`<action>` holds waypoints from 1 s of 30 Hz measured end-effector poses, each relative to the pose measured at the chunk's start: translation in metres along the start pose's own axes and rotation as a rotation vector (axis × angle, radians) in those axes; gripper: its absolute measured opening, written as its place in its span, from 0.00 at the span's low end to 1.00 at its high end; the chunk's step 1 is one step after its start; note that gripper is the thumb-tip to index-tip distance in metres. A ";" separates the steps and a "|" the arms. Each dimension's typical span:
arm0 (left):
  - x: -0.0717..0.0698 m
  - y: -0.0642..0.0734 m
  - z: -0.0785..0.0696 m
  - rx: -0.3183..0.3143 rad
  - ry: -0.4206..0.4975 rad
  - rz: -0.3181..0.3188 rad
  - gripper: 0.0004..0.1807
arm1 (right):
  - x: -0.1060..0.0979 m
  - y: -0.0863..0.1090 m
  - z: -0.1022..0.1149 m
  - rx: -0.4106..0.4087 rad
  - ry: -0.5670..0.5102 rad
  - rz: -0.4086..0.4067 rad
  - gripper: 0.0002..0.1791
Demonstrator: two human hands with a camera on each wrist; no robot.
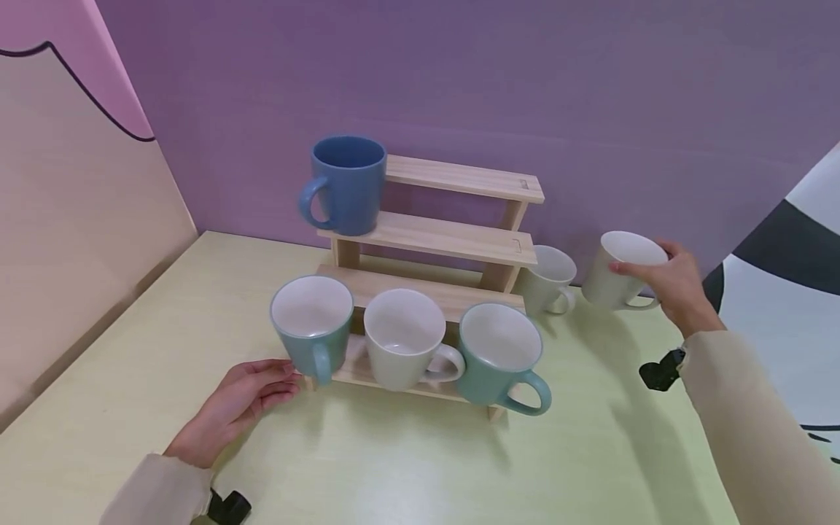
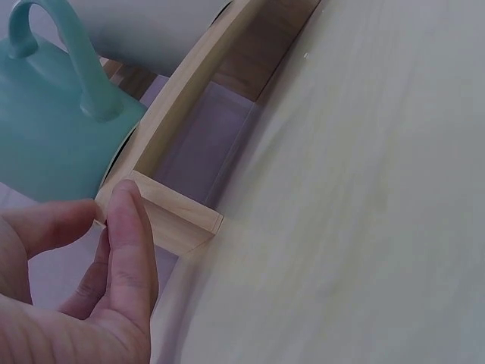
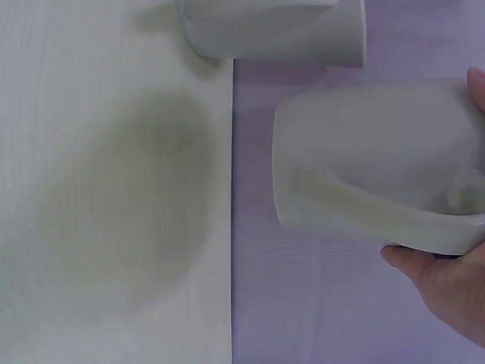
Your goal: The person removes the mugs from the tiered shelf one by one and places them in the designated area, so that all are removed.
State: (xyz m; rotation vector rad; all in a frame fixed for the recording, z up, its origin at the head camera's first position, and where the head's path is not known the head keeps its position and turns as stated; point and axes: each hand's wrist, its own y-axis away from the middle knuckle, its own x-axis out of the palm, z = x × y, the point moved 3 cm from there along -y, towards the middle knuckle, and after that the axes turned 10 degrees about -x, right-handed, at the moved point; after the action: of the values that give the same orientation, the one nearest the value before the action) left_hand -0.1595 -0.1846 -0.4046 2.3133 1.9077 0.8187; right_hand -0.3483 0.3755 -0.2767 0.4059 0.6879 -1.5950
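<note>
My right hand (image 1: pixel 682 284) grips a white mug (image 1: pixel 613 281) by its rim and upper side, holding it above the table at the back right. The right wrist view shows that mug (image 3: pixel 364 152) with its handle turned toward the camera. At the left, my left hand (image 1: pixel 246 401) pinches the end of the lowest step of a wooden tiered shelf (image 1: pixel 453 244); in the left wrist view, thumb and finger meet at the step's corner (image 2: pixel 178 208). On that step stand a teal mug (image 1: pixel 315 328), a white mug (image 1: pixel 400 343) and another teal mug (image 1: pixel 495 357).
A blue mug (image 1: pixel 351 182) stands on the left of an upper step. Beside the shelf's right end, another white mug (image 1: pixel 547 281) rests on the pale table (image 1: pixel 394 474). A purple wall (image 1: pixel 492 73) rises behind, with a panel (image 1: pixel 79 219) at the left.
</note>
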 end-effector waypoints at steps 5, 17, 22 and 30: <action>0.003 -0.001 0.000 -0.002 0.004 0.003 0.08 | 0.001 -0.001 -0.007 0.011 -0.019 -0.017 0.57; 0.012 -0.006 -0.002 -0.009 0.006 -0.004 0.08 | 0.001 0.004 -0.023 -0.006 -0.036 -0.074 0.49; 0.012 -0.006 -0.001 -0.009 0.006 -0.004 0.09 | 0.006 0.003 -0.030 0.043 -0.036 -0.079 0.53; 0.013 -0.005 -0.001 -0.007 -0.011 -0.008 0.09 | 0.013 0.003 -0.040 0.066 -0.047 -0.075 0.54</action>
State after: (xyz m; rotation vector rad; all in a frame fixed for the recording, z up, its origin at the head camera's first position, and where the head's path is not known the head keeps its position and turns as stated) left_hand -0.1633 -0.1717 -0.4009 2.3000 1.9049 0.8089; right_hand -0.3528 0.3915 -0.3157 0.3936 0.6226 -1.6958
